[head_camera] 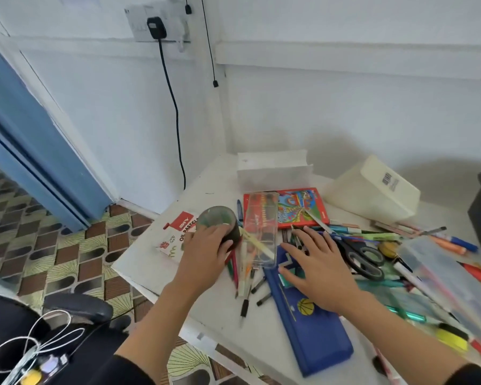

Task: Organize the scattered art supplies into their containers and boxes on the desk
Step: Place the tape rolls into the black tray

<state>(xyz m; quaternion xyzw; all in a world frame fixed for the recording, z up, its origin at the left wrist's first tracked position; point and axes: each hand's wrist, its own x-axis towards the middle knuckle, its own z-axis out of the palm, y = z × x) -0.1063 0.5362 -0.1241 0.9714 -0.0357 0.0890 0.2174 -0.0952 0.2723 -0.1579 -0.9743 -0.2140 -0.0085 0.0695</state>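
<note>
Forearms in dark sleeves (128, 370) enter from the lower edge and reach over the desk (156, 270).

Supplies, largest first:
- A cream plastic bin (372, 195) lies tipped over at the far right with its labelled base showing. It can take nothing until it is righted.
- A blue pencil case (320, 340) lies flat near the front edge.
- A white box (270, 169) stands against the wall.
- A red crayon box (300, 209) lies flat, with a clear plastic case (261, 226) overlapping its left edge.
- An oil pastel box (175, 234) sits at the left corner.

The left hand (206, 245) wraps its fingers round a dark cup (220, 222) and holds it tilted beside the pastel box. The cup is probably meant to be stood up as a pen holder.

The right hand (317, 262) is spread wide and holds nothing. Its palm faces down over the pencil case and its fingertips are at some loose pens (297, 240), apparently to gather them.

Black-handled scissors (364, 259) lie just beside that hand. Markers and pencils (428, 240) are strewn over the right half of the desk, most of them still loose. What lies at the far right edge is too blurred to read.

The desk is white and fits into a corner of white walls (345, 107). To its left are a blue door (34, 134) and a floor (53, 240) patterned in brown and green. A black plug (156, 27) sits in a wall socket above, with its cord hanging down behind the desk.
</note>
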